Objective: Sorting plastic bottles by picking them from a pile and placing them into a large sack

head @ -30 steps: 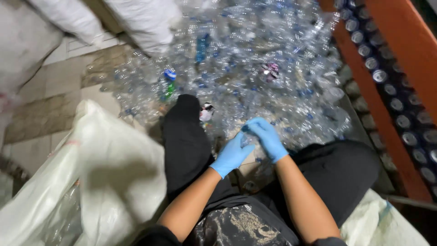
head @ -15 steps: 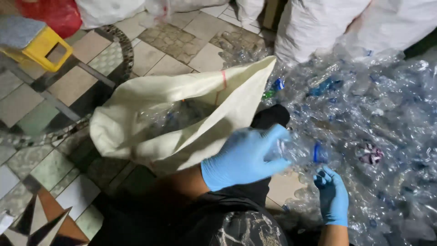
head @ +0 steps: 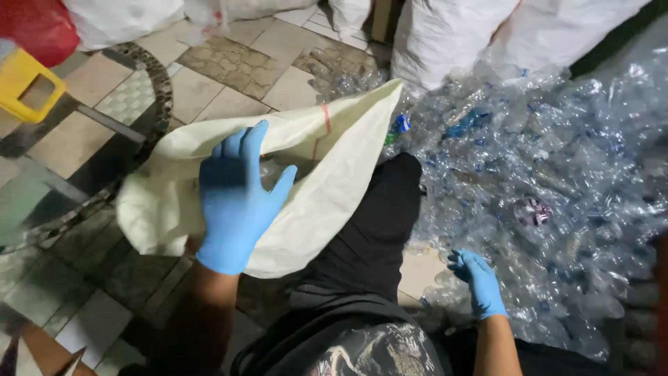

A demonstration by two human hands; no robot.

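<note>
Both my hands wear blue gloves. My left hand [head: 236,198] hovers with fingers spread over the mouth of a cream woven sack [head: 327,174] that lies open on the tiled floor; it holds nothing. Clear bottles show faintly inside the sack. My right hand [head: 479,282] reaches down to the near edge of a large heap of crushed clear plastic bottles [head: 557,181], its fingers curled among them; whether it grips one is unclear. My black-trousered leg [head: 372,230] stretches out between sack and heap.
Full white sacks [head: 452,35] stand at the back behind the heap. A yellow stool [head: 28,87] and a red bag [head: 35,28] sit at the far left. A dark hose [head: 163,83] curves across the patterned tiles [head: 229,59].
My left hand held a clear bottle over the sack half a second ago; now it is empty and spread. My right hand has stayed low at the edge of the heap.
</note>
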